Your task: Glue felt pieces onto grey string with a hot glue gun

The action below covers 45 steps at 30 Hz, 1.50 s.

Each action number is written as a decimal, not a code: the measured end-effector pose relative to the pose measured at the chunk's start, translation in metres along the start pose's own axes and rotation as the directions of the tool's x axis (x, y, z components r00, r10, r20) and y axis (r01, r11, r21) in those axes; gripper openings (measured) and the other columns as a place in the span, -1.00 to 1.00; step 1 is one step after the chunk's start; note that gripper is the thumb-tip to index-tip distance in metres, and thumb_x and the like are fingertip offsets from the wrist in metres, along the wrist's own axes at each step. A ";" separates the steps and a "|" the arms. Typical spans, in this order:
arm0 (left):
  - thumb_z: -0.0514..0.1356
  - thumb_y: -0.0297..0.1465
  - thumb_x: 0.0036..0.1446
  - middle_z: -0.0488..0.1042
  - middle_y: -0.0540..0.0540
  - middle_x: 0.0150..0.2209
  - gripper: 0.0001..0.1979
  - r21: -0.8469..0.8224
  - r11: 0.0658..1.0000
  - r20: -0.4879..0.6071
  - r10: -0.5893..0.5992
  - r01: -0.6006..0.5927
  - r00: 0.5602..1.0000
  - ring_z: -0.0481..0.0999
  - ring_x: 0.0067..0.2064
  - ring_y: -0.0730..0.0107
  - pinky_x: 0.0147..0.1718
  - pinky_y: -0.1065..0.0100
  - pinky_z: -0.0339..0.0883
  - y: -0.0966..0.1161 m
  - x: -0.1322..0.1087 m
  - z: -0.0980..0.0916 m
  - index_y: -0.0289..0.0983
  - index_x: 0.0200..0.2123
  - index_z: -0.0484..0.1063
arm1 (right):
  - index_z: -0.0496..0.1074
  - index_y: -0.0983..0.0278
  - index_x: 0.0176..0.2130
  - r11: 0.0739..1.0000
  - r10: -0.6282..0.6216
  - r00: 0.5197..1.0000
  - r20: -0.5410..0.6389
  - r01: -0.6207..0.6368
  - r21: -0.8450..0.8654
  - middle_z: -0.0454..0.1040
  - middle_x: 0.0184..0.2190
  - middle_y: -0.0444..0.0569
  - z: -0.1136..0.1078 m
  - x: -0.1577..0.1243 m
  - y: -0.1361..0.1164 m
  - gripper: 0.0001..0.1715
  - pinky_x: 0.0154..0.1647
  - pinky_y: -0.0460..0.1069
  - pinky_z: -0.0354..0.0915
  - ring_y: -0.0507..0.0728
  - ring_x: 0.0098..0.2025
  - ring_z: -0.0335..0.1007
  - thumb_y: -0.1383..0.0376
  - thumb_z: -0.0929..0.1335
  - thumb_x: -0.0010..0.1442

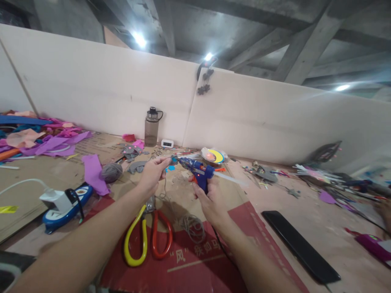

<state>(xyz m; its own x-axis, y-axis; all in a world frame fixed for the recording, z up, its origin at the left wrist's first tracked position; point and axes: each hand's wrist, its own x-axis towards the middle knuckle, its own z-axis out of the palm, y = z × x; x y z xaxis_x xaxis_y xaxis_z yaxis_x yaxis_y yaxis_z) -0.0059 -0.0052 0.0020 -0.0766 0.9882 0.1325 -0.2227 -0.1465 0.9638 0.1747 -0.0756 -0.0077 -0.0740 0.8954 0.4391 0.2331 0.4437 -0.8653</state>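
Observation:
My right hand (209,195) is wrapped round the handle of a blue hot glue gun (198,171), whose nozzle points left. A translucent glue stick (227,178) juts from its back end. At the nozzle tip, the fingers of my left hand (154,173) pinch a small grey-blue piece (174,159), too small to make out well. Thin grey cord hangs below that hand and lies in a loose coil (194,228) on the cardboard (210,254). Scissors (149,232) with one yellow and one red handle lie beneath my left wrist.
A blue power strip (67,209) with a white plug and a ball of grey yarn (112,173) are at left. Felt scraps (39,134) pile behind. A water bottle (152,127) stands by the white partition. A black phone-like slab (301,246) lies right; another person's hand (383,213) shows there.

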 end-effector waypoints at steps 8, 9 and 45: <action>0.29 -0.19 -0.13 0.26 0.10 -0.72 -0.62 0.011 1.000 0.030 -0.012 0.012 0.999 0.05 -0.73 0.69 -0.72 0.51 -0.26 0.001 -0.003 0.003 -0.35 -0.28 0.49 | 0.31 0.30 -0.09 0.988 -0.024 1.000 0.002 0.024 -0.153 0.40 -0.36 -0.03 -0.002 0.000 0.000 -0.67 -0.31 -0.02 0.22 0.09 -0.34 0.30 0.17 0.24 0.20; 0.29 -0.19 -0.13 0.25 0.11 -0.73 -0.62 0.012 1.000 0.039 -0.011 0.011 0.999 0.05 -0.74 0.68 -0.72 0.51 -0.26 0.002 -0.003 0.003 -0.35 -0.28 0.50 | 0.31 0.30 -0.10 0.987 -0.027 1.000 0.002 0.027 -0.160 0.40 -0.35 -0.02 -0.002 0.000 0.000 -0.68 -0.31 -0.02 0.22 0.10 -0.33 0.31 0.17 0.23 0.20; 0.29 -0.21 -0.13 0.23 0.12 -0.74 -0.61 0.043 0.999 0.052 0.003 -0.005 0.999 0.09 -0.72 0.66 -0.70 0.52 -0.18 0.000 -0.007 0.005 -0.34 -0.24 0.51 | 0.29 0.29 -0.10 0.971 -0.065 0.996 -0.066 0.048 -0.234 0.41 -0.27 0.02 0.001 0.000 -0.003 -0.70 -0.16 0.05 0.23 0.15 -0.24 0.32 0.19 0.24 0.19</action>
<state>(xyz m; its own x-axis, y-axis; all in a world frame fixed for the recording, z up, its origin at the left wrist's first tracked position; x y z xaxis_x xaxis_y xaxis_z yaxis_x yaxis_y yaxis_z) -0.0009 -0.0117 0.0025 -0.0262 0.9887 0.1474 -0.1807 -0.1497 0.9721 0.1734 -0.0767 -0.0056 -0.0251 0.8602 0.5094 0.4493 0.4649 -0.7629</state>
